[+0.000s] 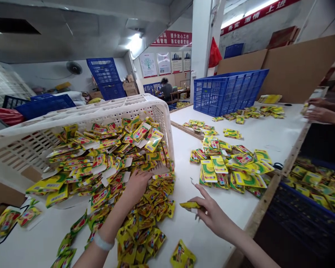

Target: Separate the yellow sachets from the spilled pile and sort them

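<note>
My left hand (138,186) reaches to the front edge of a heap of small yellow-green cartons (100,160), above a pile of yellow sachets (145,212). Its fingertips are bent away from view, so I cannot tell whether they grip anything. Over the white tabletop, my right hand (212,212) is closed on a small yellow packet (190,205), pinched between thumb and fingers with the index finger stretched out. The cartons spill from a tipped white plastic crate (167,123); some have open white flaps. One loose sachet (183,255) lies near the front edge.
Stacked cartons (231,163) lie right of the crate, with more beside a blue crate (226,93). Beyond the table's wooden edge (270,190), a lower blue bin (304,201) holds cartons. Another person's hands (321,109) work at far right; someone sits in the background (166,89).
</note>
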`<state>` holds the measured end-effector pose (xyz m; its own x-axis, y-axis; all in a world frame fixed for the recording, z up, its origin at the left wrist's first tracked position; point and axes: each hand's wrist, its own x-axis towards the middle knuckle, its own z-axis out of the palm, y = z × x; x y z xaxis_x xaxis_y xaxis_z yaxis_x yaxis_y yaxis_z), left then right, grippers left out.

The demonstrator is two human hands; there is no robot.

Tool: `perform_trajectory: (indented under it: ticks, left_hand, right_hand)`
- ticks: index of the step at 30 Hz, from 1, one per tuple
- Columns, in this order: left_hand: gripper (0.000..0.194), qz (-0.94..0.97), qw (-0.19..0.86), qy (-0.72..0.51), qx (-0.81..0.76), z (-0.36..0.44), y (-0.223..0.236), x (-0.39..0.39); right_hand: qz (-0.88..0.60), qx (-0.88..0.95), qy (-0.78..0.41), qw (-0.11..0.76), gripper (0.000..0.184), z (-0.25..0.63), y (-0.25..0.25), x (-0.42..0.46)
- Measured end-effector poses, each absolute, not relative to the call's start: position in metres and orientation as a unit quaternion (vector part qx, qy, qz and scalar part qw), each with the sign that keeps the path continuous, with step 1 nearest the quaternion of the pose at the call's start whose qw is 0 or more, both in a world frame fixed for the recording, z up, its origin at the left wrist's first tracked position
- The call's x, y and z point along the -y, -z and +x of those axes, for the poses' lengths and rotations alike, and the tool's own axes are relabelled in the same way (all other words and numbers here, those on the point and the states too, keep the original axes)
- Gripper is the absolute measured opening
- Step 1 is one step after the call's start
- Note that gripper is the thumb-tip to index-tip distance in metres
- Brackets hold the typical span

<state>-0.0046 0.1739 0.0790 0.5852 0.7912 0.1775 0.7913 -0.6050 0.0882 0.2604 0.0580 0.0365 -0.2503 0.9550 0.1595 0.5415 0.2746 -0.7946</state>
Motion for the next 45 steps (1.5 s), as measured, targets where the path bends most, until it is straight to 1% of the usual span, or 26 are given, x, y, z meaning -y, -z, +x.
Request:
perform_trajectory:
  ticks: [2,3,4,6,7,8,9,10,11,13,15,17,20,22,24,26,27,30,31,33,35,37,39,41,43,45]
  left_hand:
    - [0.038,-0.905,-0.04,0.094,0.413,-0.007,-0.098,-0.147]
    - [0.034,-0.905,-0.081,0.108,0.402,-0.007,-0.105,-0.134]
    - [0.03,-0.894,-0.132,0.143,0.404,-0.007,-0.109,-0.123]
    - [0.028,-0.824,-0.256,0.277,0.423,-0.006,-0.107,-0.105]
    - [0.038,-0.772,-0.317,0.355,0.421,-0.004,-0.101,-0.099]
    - [0.053,-0.718,-0.381,0.415,0.408,-0.001,-0.094,-0.093]
    - [0.067,-0.672,-0.449,0.444,0.387,0.003,-0.085,-0.089]
    - [0.075,-0.635,-0.518,0.441,0.366,0.008,-0.077,-0.085]
    - [0.075,-0.604,-0.579,0.419,0.353,0.013,-0.069,-0.081]
    - [0.055,-0.531,-0.66,0.387,0.364,0.02,-0.059,-0.074]
    - [0.04,-0.465,-0.675,0.418,0.392,0.024,-0.056,-0.068]
    - [0.038,-0.437,-0.664,0.442,0.415,0.026,-0.06,-0.064]
    - [0.036,-0.478,-0.66,0.389,0.431,0.032,-0.072,-0.057]
    - [0.036,-0.508,-0.665,0.345,0.425,0.039,-0.08,-0.053]
    - [0.035,-0.525,-0.67,0.321,0.415,0.045,-0.087,-0.048]
    - [0.033,-0.538,-0.67,0.307,0.41,0.049,-0.091,-0.044]
    - [0.031,-0.548,-0.665,0.298,0.41,0.05,-0.093,-0.042]
    - [0.028,-0.569,-0.653,0.28,0.415,0.053,-0.093,-0.039]
    - [0.028,-0.572,-0.649,0.283,0.413,0.054,-0.093,-0.038]
    - [0.031,-0.571,-0.65,0.294,0.407,0.056,-0.089,-0.035]
    - [0.032,-0.567,-0.657,0.293,0.401,0.055,-0.085,-0.034]
    - [0.031,-0.561,-0.668,0.283,0.398,0.051,-0.08,-0.034]
    - [0.034,-0.553,-0.688,0.264,0.389,0.045,-0.076,-0.034]
    - [0.042,-0.546,-0.712,0.243,0.369,0.041,-0.073,-0.034]
    - [0.054,-0.539,-0.731,0.235,0.345,0.04,-0.071,-0.033]
    - [0.072,-0.534,-0.74,0.236,0.334,0.041,-0.066,-0.03]
  right_hand:
    - [-0.477,0.733,-0.345,0.341,0.035,0.248,-0.048,-0.065]
    - [-0.45,0.734,-0.368,0.351,0.034,0.241,-0.053,-0.068]
    - [-0.423,0.726,-0.4,0.365,0.031,0.233,-0.057,-0.07]
    - [-0.374,0.677,-0.495,0.396,0.021,0.217,-0.059,-0.069]
    - [-0.356,0.636,-0.548,0.41,0.018,0.209,-0.059,-0.066]
    - [-0.342,0.594,-0.597,0.418,0.018,0.201,-0.057,-0.063]
    - [-0.331,0.557,-0.635,0.42,0.022,0.194,-0.055,-0.058]
    - [-0.321,0.534,-0.663,0.416,0.025,0.189,-0.053,-0.053]
    - [-0.314,0.522,-0.681,0.406,0.027,0.187,-0.052,-0.049]
    - [-0.313,0.525,-0.689,0.391,0.026,0.189,-0.052,-0.042]
    - [-0.328,0.535,-0.663,0.408,0.023,0.201,-0.058,-0.041]
    - [-0.34,0.534,-0.621,0.462,0.019,0.215,-0.071,-0.044]
    - [-0.319,0.526,-0.573,0.542,0.013,0.225,-0.094,-0.051]
    - [-0.289,0.531,-0.562,0.564,0.012,0.221,-0.107,-0.055]
    - [-0.286,0.575,-0.544,0.54,0.011,0.215,-0.116,-0.057]
    - [-0.312,0.66,-0.489,0.477,0.008,0.212,-0.122,-0.057]
    - [-0.325,0.706,-0.451,0.438,0.01,0.212,-0.124,-0.056]
    - [-0.335,0.809,-0.357,0.325,0.035,0.215,-0.131,-0.05]
    - [-0.33,0.832,-0.341,0.288,0.039,0.216,-0.133,-0.047]
    - [-0.321,0.858,-0.325,0.237,0.04,0.218,-0.135,-0.043]
    - [-0.318,0.858,-0.335,0.225,0.043,0.22,-0.134,-0.04]
    - [-0.331,0.839,-0.349,0.256,0.047,0.222,-0.127,-0.04]
    - [-0.338,0.826,-0.343,0.294,0.041,0.224,-0.118,-0.04]
    - [-0.306,0.832,-0.334,0.319,0.032,0.223,-0.108,-0.039]
    - [-0.265,0.844,-0.344,0.314,0.031,0.222,-0.102,-0.034]
    - [-0.257,0.846,-0.371,0.285,0.035,0.219,-0.099,-0.027]
